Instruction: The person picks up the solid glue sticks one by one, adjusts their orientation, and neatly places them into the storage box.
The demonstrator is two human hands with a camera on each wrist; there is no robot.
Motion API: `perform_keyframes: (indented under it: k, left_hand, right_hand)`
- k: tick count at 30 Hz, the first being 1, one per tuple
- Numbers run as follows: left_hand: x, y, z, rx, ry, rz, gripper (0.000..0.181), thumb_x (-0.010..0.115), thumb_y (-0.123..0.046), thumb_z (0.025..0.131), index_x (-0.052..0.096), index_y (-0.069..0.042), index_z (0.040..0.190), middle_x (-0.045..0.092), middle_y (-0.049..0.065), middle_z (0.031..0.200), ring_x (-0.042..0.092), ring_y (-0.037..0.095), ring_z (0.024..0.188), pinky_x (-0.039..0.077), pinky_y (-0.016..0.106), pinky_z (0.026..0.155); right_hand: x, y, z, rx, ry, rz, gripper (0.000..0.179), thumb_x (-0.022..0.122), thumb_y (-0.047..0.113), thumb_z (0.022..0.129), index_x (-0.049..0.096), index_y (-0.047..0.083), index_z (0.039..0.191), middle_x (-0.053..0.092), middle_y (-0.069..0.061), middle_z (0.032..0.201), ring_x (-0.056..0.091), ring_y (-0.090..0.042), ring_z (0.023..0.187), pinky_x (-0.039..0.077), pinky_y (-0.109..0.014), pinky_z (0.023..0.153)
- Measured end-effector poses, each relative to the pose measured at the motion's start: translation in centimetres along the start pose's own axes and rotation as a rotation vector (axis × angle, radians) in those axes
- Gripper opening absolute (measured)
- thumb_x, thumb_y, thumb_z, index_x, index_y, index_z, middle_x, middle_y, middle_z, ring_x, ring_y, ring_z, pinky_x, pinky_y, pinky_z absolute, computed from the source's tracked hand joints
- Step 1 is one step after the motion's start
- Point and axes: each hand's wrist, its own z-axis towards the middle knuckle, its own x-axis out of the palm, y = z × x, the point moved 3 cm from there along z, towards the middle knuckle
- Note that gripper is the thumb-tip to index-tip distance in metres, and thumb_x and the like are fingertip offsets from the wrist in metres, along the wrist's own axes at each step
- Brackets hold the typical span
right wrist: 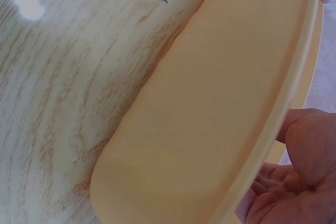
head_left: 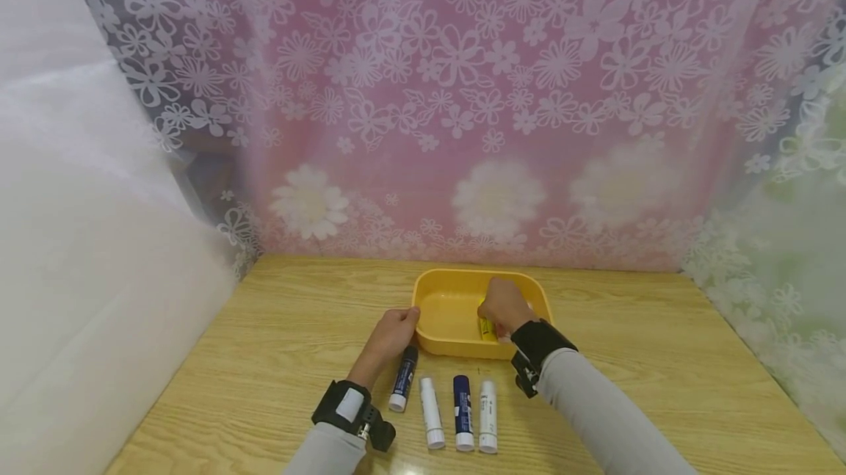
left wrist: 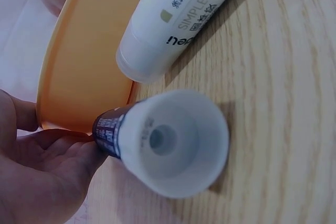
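Count: one tray, four glue sticks in front of it, at least one yellow tube inside. Of the four, two are dark blue, one at far left (head_left: 403, 379) and one third along (head_left: 463, 412); two are white, second (head_left: 431, 412) and fourth (head_left: 487, 416). Tray (head_left: 443, 310): yellow-orange, smooth, apparently plastic, rounded-rectangular, with a thin raised rim. Sticks: glossy cylinders; the left wrist view shows "SIMPLE GLUE" on a white one and a hollow, round white base on a dark one. Left hand (head_left: 394, 330) pinches the tray's left rim, thumb on one side, fingers on the other, spread no wider than the wall. Right hand (head_left: 507, 305) is inside the tray's right half, fingers curled on the yellow tube (head_left: 487, 328); their tips are partly hidden, so exact spacing cannot be told. A pale shape under this hand is too small to identify. Leftmost stick slants, its upper end just beside the tray's front-left corner; the other three lie apart from the front wall. Wood-grain tabletop (head_left: 297, 365) extends on both sides of the tray; its back edge meets a floral curtain (head_left: 429, 93), near the tray's rear rim.
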Motion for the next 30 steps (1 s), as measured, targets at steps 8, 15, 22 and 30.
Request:
perform_keyframes:
  k: [8, 15, 22, 30]
  left_hand:
    - [0.04, 0.00, -0.02, 0.003, 0.003, -0.004, 0.045, 0.040, -0.035, 0.109, 0.070, -0.002, 0.118, 0.061, 0.006, 0.097, 0.054, 0.019, 0.092, 0.043, 0.037, 0.084]
    - [0.08, -0.04, -0.02, -0.002, -0.002, 0.003, 0.046, 0.040, -0.036, 0.109, 0.070, -0.003, 0.120, 0.062, 0.007, 0.100, 0.055, 0.020, 0.094, 0.045, 0.039, 0.088]
    - [0.11, -0.09, -0.19, -0.009, -0.001, 0.009, 0.046, 0.040, -0.035, 0.109, 0.069, -0.002, 0.122, 0.062, 0.007, 0.101, 0.055, 0.021, 0.095, 0.045, 0.042, 0.089]
    - [0.19, -0.17, -0.20, -0.020, 0.004, 0.005, 0.046, 0.039, -0.035, 0.109, 0.068, -0.002, 0.125, 0.063, 0.008, 0.103, 0.056, 0.021, 0.097, 0.047, 0.044, 0.092]
  right_hand:
    - [0.29, -0.25, 0.22, 0.014, -0.001, 0.002, 0.019, 0.065, 0.002, 0.082, 0.058, 0.000, 0.064, 0.044, 0.000, 0.047, 0.044, -0.010, 0.033, 0.033, -0.018, 0.034]
    - [0.41, -0.45, 0.56, 0.041, 0.006, -0.030, 0.016, 0.067, 0.005, 0.084, 0.060, -0.001, 0.071, 0.048, -0.002, 0.050, 0.052, -0.014, 0.037, 0.036, -0.019, 0.035]
    - [0.19, -0.27, 0.25, 0.035, -0.002, -0.023, 0.020, 0.067, 0.005, 0.084, 0.059, 0.001, 0.065, 0.049, -0.002, 0.049, 0.057, -0.017, 0.039, 0.036, -0.019, 0.035]
    - [-0.09, -0.39, 0.17, 0.026, 0.014, 0.004, 0.023, 0.069, 0.006, 0.083, 0.059, 0.001, 0.063, 0.047, 0.000, 0.045, 0.059, -0.019, 0.038, 0.036, -0.018, 0.034]
